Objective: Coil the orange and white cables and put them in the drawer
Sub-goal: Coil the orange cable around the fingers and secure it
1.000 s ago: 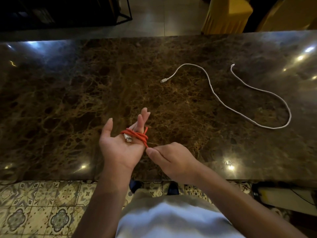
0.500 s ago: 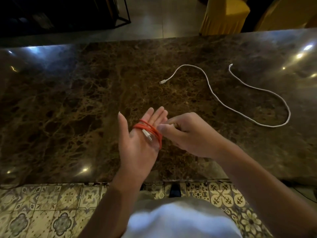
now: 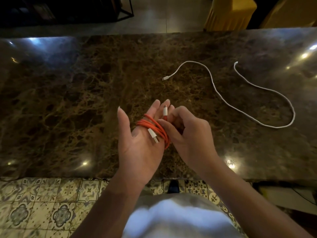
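Marble table: left hand fingers straight, orange cable wound round; right hand pinches its end

A dark marbled bench is seen; a white cable is laid loosely uncoiled on its right part.

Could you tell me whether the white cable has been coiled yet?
No, the white cable lies spread out in loose curves on the table.
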